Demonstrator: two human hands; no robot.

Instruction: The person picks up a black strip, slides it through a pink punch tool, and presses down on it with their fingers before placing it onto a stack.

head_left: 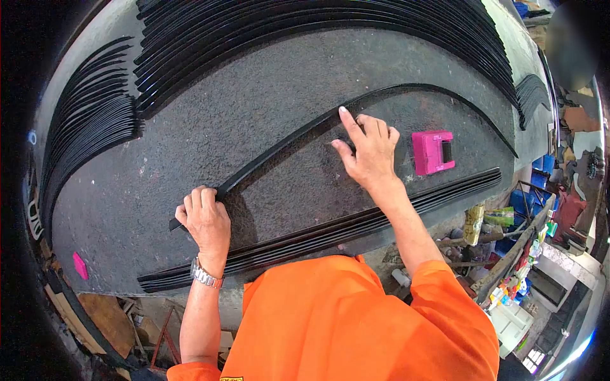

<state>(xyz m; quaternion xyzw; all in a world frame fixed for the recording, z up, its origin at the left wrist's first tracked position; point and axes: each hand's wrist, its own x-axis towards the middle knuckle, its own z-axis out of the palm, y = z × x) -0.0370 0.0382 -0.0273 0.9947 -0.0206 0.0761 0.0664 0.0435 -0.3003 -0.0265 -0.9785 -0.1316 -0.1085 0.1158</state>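
The left hand (204,219) is curled shut around the near end of a long, thin black strip (286,145) that arcs across the dark grey, rough worktable (190,146), while the right hand (368,149) lies open further along it, index finger pressing the strip flat. A pink plastic box (433,152) sits just right of that hand; stacked black strips (330,232) lie along the near edge, and more piles (305,25) along the far side

Black strip (305,136), single, under both hands: 1. Pink block (433,152), right of the right hand: 1. Pink tag (80,265), left of the left hand: 1. Strip stacks: 3, pieces uncountable.
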